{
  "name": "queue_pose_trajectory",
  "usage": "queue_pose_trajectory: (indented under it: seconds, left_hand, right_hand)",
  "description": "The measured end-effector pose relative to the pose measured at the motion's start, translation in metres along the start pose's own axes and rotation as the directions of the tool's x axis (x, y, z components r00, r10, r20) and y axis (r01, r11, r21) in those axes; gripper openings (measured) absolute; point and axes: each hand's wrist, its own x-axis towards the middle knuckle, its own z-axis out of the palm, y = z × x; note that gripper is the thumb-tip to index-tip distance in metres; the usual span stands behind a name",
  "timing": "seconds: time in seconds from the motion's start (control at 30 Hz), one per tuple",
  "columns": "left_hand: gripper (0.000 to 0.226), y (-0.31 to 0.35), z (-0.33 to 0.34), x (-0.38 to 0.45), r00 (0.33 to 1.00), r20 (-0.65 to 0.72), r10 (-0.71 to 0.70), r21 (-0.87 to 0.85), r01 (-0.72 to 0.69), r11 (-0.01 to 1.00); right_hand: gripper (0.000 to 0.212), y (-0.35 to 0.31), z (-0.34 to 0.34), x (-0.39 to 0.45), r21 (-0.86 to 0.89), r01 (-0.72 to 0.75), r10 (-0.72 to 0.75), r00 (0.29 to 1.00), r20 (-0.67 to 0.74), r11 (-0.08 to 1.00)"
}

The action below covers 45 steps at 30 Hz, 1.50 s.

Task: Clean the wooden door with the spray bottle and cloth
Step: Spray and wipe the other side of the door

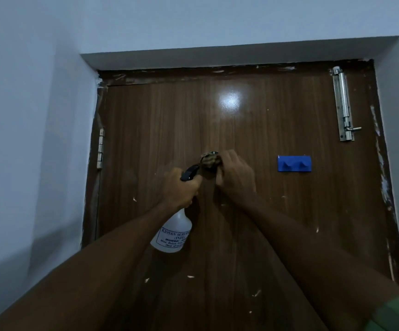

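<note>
The dark brown wooden door (pixel 277 211) fills the middle of the view, with small pale paint flecks on its lower half. My left hand (pixel 180 188) grips the neck of a white spray bottle (pixel 173 231) with a black trigger head, held close to the door. Just to its right, my right hand (pixel 235 174) holds a bunched, dark patterned cloth (pixel 209 161) against the door at mid height. Both forearms reach up from the bottom of the frame.
A blue two-peg hook rack (pixel 294 163) is fixed to the door right of my hands. A steel tower bolt (pixel 342 103) runs down the upper right corner. A hinge (pixel 100 149) sits on the left edge. Pale walls (pixel 26 115) surround the recess.
</note>
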Motion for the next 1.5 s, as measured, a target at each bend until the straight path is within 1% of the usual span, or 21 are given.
queue_pose_trajectory:
  seconds: [0.1,0.17,0.23,0.3,0.37,0.43,0.53,0.77,0.8,0.87,0.93,0.97,1.03,1.1,1.2,1.23,1.3,1.37,1.4,1.43,1.5]
  left_hand:
    - [0.029,-0.004,-0.013,0.003,1.000,-0.003,-0.011,0.010,0.011,1.000]
    - [0.029,-0.009,-0.022,0.004,1.000,-0.013,-0.008,0.017,0.009,1.000]
    - [0.029,-0.013,-0.028,0.001,1.000,-0.009,0.004,0.030,-0.004,1.000]
    - [0.030,-0.019,-0.035,-0.003,1.000,-0.013,0.019,0.070,-0.018,0.997]
    - [0.029,-0.025,-0.040,-0.007,0.999,-0.022,0.030,0.092,-0.027,0.995]
    - [0.030,-0.030,-0.045,-0.010,1.000,-0.016,0.008,0.090,-0.006,0.996]
    - [0.027,-0.038,-0.048,-0.011,0.998,0.014,-0.056,0.145,0.054,0.988]
    - [0.025,-0.056,-0.078,-0.004,0.998,-0.014,-0.061,0.199,0.062,0.978]
    - [0.026,-0.061,-0.083,-0.006,0.999,-0.008,-0.044,0.196,0.044,0.980]
    - [0.027,-0.068,-0.092,-0.009,1.000,-0.002,-0.028,0.185,0.028,0.982]
    - [0.025,-0.075,-0.103,-0.012,0.999,-0.027,-0.032,0.169,0.036,0.985]
    - [0.022,-0.078,-0.108,-0.013,0.998,-0.040,-0.039,0.162,0.045,0.986]
    - [0.016,-0.083,-0.119,-0.013,0.997,-0.045,-0.055,0.156,0.061,0.986]
    - [0.016,-0.088,-0.129,-0.014,0.995,-0.076,-0.067,0.156,0.078,0.985]
    - [0.019,-0.096,-0.145,-0.017,0.993,-0.085,-0.086,0.154,0.098,0.983]
    - [0.018,-0.099,-0.153,-0.019,0.992,-0.077,-0.097,0.144,0.108,0.984]
    - [0.015,-0.107,-0.169,-0.023,0.990,-0.069,-0.124,0.131,0.132,0.983]
    - [0.017,-0.114,-0.182,-0.025,0.986,-0.093,-0.141,0.137,0.153,0.979]
    - [0.018,-0.116,-0.184,-0.026,0.985,-0.093,-0.145,0.140,0.157,0.978]
    - [0.020,-0.116,-0.185,-0.026,0.987,-0.076,-0.140,0.141,0.150,0.979]
    - [0.022,-0.115,-0.180,-0.025,0.991,-0.032,-0.131,0.116,0.134,0.984]
  right_hand:
    - [0.025,-0.009,0.009,-0.005,0.078,-0.192,0.199,0.976,-0.093,0.978]
    - [0.028,-0.017,0.013,-0.007,0.074,-0.216,0.222,0.971,-0.084,0.974]
    - [0.037,-0.020,0.017,-0.012,-0.039,0.007,-0.007,1.000,-0.003,0.999]
    - [0.044,-0.020,0.022,-0.018,-0.142,0.330,-0.317,0.943,0.106,0.933]
    - [0.044,-0.024,0.022,-0.014,-0.215,0.458,-0.419,0.885,0.204,0.862]
    - [0.039,-0.031,0.020,-0.005,-0.262,0.356,-0.316,0.931,0.180,0.897]
    - [0.040,-0.036,0.014,0.010,-0.172,0.052,-0.045,0.998,0.045,0.984]
    - [0.061,-0.072,0.049,0.015,-0.137,-0.040,0.049,0.997,0.063,0.990]
    - [0.068,-0.077,0.058,0.000,-0.112,0.000,0.008,0.997,0.078,0.994]
    - [0.070,-0.086,0.073,-0.029,-0.056,0.272,-0.260,0.952,0.161,0.961]
    - [0.066,-0.088,0.080,-0.043,-0.021,0.569,-0.541,0.793,0.279,0.822]
    - [0.065,-0.086,0.079,-0.036,-0.031,0.622,-0.582,0.748,0.318,0.782]
    - [0.063,-0.092,0.077,-0.010,-0.057,0.502,-0.461,0.830,0.313,0.863]
    - [0.060,-0.100,0.079,0.016,-0.102,0.241,-0.212,0.948,0.236,0.965]
    - [0.057,-0.119,0.094,0.014,-0.039,0.002,0.000,0.999,0.051,0.999]
    - [0.057,-0.125,0.101,0.002,0.017,0.020,-0.021,0.999,0.047,1.000]
    - [0.054,-0.132,0.114,-0.032,0.091,0.310,-0.321,0.938,0.134,0.946]
    - [0.053,-0.128,0.120,-0.042,0.100,0.634,-0.636,0.728,0.257,0.766]
    - [0.055,-0.126,0.120,-0.033,0.080,0.691,-0.682,0.677,0.276,0.718]
    - [0.056,-0.127,0.122,-0.021,0.045,0.675,-0.660,0.703,0.265,0.737]
    - [0.052,-0.138,0.122,0.004,0.028,0.434,-0.432,0.885,0.171,0.900]
